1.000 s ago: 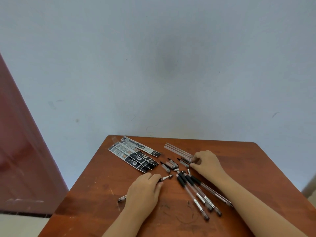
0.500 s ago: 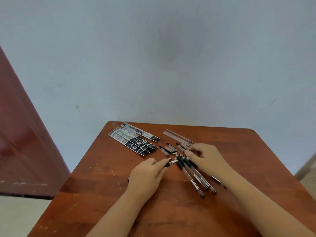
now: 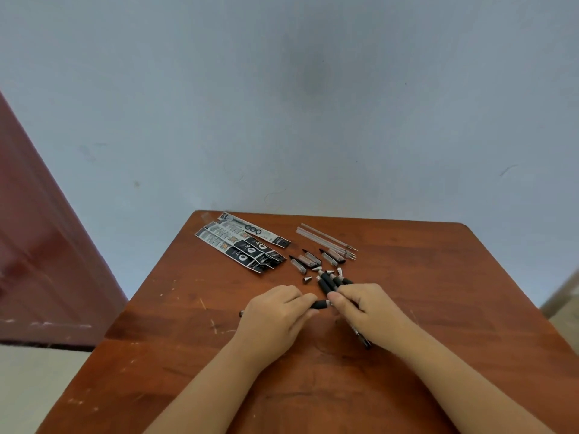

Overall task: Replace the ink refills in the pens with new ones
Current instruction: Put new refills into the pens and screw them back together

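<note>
My left hand grips a pen lying sideways on the wooden table; only its black grip and silver tip show past my fingers. My right hand meets that tip with thumb and fingers and pinches it. Behind my right hand lies a bunch of black-gripped pens, partly hidden. Clear refills lie at the back of the table. Pen caps and small silver tips are scattered between.
Black-and-white refill packets lie fanned out at the table's back left. A pale blue wall rises right behind the table. A dark red door stands at the left. The near half of the table holds only my forearms.
My right hand left the refills at the back and came to the tip of the pen. My left hand slid the pen rightward toward it.
</note>
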`<state>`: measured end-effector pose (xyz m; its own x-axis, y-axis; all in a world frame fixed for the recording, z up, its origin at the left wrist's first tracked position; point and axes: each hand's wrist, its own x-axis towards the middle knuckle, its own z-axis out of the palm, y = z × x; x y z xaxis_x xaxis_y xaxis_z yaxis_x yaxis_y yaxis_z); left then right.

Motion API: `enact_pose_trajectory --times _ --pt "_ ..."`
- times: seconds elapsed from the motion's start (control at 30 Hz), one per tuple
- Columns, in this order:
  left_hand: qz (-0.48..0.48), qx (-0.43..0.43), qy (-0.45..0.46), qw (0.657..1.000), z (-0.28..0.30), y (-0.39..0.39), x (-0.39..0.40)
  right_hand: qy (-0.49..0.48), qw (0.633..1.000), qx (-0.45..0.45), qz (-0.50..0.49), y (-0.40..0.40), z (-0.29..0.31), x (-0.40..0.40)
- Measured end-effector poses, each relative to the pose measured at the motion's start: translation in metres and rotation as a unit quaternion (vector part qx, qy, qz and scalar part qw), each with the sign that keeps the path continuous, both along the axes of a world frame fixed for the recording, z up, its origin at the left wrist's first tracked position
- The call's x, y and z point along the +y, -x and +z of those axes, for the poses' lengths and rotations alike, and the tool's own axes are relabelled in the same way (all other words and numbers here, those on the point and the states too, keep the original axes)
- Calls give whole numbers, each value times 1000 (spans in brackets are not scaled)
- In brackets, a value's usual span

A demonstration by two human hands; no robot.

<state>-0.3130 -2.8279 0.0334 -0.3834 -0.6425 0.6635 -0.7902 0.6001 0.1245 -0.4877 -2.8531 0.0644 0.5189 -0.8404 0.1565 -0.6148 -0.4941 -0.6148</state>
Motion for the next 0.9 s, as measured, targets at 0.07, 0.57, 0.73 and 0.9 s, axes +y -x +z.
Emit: enact_pose_trajectory --times 0.07,0.57,0.73,0.9 --pt "-12 -5 -10 1000 0 1 0 24 1000 -7 2 0 -2 0" --pt "26 10 -55 998 1 -2 2 75 995 -67 6 0 1 7" --pt "36 14 -44 998 2 -2 1 88 994 -61 11 2 2 6" --pt "34 22 -47 998 2 -2 2 73 995 -64 -15 -1 5 9"
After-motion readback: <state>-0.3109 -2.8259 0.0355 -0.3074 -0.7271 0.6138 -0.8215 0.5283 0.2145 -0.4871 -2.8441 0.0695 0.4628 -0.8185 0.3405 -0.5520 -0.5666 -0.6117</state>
